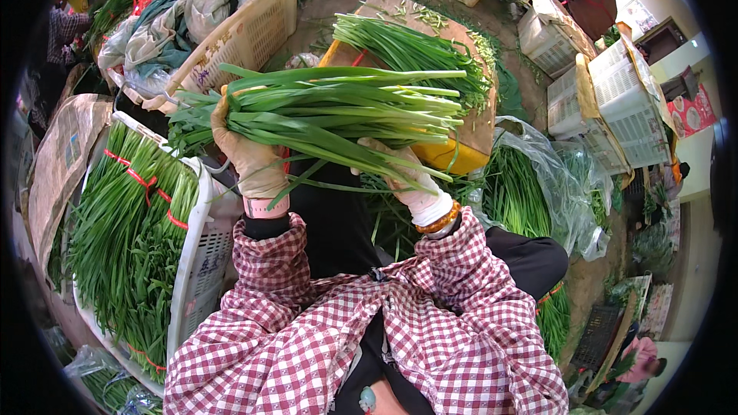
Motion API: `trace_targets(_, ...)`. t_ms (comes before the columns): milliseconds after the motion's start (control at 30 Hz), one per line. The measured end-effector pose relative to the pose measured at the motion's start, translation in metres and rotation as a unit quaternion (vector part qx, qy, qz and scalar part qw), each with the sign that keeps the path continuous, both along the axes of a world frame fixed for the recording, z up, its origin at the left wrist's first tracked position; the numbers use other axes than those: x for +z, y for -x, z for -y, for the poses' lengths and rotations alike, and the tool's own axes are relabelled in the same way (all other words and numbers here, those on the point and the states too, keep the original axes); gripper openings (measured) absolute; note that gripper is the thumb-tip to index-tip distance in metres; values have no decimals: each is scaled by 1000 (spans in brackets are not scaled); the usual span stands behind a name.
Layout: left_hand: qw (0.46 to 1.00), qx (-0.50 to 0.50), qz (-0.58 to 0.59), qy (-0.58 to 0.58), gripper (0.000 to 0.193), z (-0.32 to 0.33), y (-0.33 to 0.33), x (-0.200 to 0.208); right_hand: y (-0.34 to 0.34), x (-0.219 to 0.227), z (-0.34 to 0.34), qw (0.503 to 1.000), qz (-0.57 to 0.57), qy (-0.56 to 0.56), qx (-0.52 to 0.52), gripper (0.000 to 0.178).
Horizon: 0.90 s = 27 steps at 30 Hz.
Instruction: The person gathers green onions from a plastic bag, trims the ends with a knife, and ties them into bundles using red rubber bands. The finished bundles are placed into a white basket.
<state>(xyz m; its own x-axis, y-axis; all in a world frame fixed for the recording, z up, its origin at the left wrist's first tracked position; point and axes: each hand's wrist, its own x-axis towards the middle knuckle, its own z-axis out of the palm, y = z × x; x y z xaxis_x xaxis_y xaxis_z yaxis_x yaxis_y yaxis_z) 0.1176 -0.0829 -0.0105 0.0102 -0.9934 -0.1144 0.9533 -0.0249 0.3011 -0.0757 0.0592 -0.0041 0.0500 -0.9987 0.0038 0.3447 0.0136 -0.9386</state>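
Observation:
A loose bunch of garlic chives [330, 111] lies sideways across both my gloved hands, its leafy end to the left and its pale stems to the right. My left hand [250, 161] wraps round the leafy part, the thumb on top. Under the stem half, my right hand [403, 180] grips from below; the bunch partly hides its fingers. Just beyond, more garlic chives [400, 46] rest on a wooden board [377, 4] over a yellow crate [453, 156]. Cut stem ends are strewn along the board's far side.
At my left stands a white crate [192, 261] full of chives tied with red bands. A cream crate [261, 23] behind it holds cloths and plastic. Chives in a clear plastic bag [565, 184] lie to the right. White crates [623, 84] and other people are farther off.

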Motion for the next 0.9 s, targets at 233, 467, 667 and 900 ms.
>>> trace_targets(233, 994, 32, 93, 44, 22, 2, 8, -15, -2, -11, -33, 988, 123, -63, -62, 40)
trace_targets(467, 991, 5, 124, 58, 20, 22, -14, -39, 57, 11, -90, 950, 232, -44, -205, 20)
trace_targets(667, 996, 23, 70, 46, 18, 27, -16, -47, 93, 7, -119, 576, -785, -228, 8, 47)
trace_targets(900, 995, 33, 89, 19, 17, 23, -13, -42, -8, -25, -75, 998, -4, -59, 8, 59)
